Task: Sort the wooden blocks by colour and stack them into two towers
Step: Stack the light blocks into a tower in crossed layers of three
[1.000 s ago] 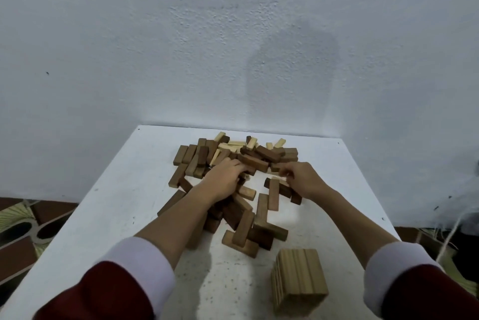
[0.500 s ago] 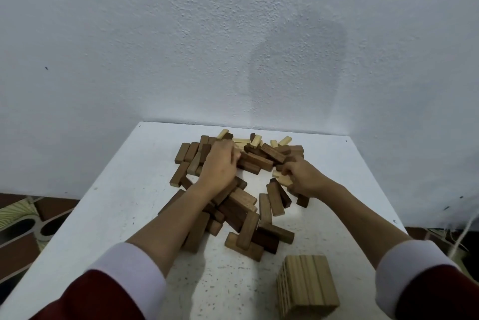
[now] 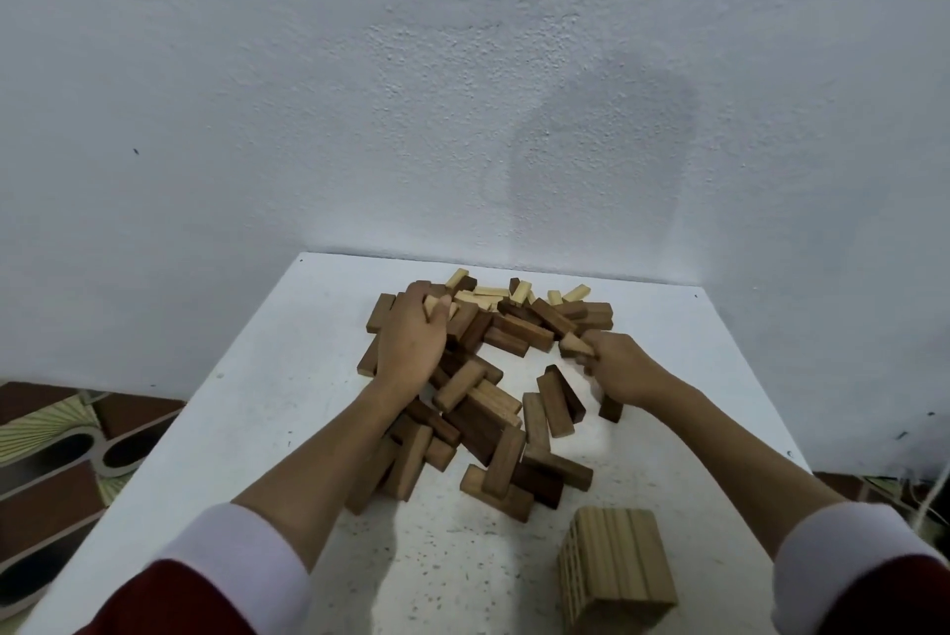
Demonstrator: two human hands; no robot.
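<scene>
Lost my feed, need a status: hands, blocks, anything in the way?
Left hand and right hand each grip a pale block in the pile. Pale tower started. Dark blocks unsorted.

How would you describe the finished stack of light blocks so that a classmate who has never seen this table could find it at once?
Start at the white table and look to its near right corner, in front of the loose pile of wooden blocks. There stands the light block tower, a neat cube apart from the pile. Unlike the scattered blocks, its pale pieces are packed tightly side by side.
</scene>
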